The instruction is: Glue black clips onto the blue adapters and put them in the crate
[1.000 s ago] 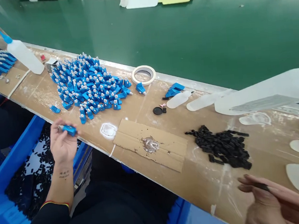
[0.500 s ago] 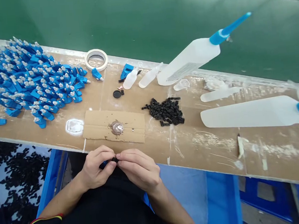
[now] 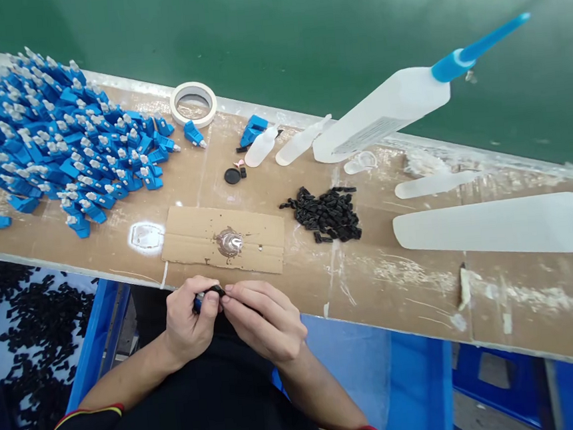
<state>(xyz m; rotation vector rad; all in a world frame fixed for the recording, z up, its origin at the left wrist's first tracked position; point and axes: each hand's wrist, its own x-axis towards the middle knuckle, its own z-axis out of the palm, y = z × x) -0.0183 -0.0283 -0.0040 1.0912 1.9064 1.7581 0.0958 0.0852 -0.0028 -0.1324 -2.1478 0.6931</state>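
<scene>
My left hand (image 3: 194, 317) is closed around a small black-and-blue piece (image 3: 215, 291). Its black end sticks out past the thumb and forefinger, and a bit of dark blue shows under the finger. The fingertips of my right hand (image 3: 265, 320) are pinched together at that black end; whether they grip the same piece or a separate tiny part is hidden. Both hands are just off the table's near edge, in front of a cardboard strip (image 3: 192, 231) with a wet, shiny blob (image 3: 229, 243) on it. A heap of small black pieces (image 3: 327, 213) lies right of the cardboard.
Many blue parts with white tips (image 3: 70, 147) crowd the table's left. Behind are a tape roll (image 3: 210, 113), small squeeze bottles (image 3: 261, 147) and a large white bottle (image 3: 388, 114); another large bottle (image 3: 488, 227) lies right. A blue bin (image 3: 85, 353) with black pieces stands lower left.
The left hand has turned slightly, so more of the black-and-blue piece shows between the hands. The right fingertips stay close against it. The view has shifted a little.
</scene>
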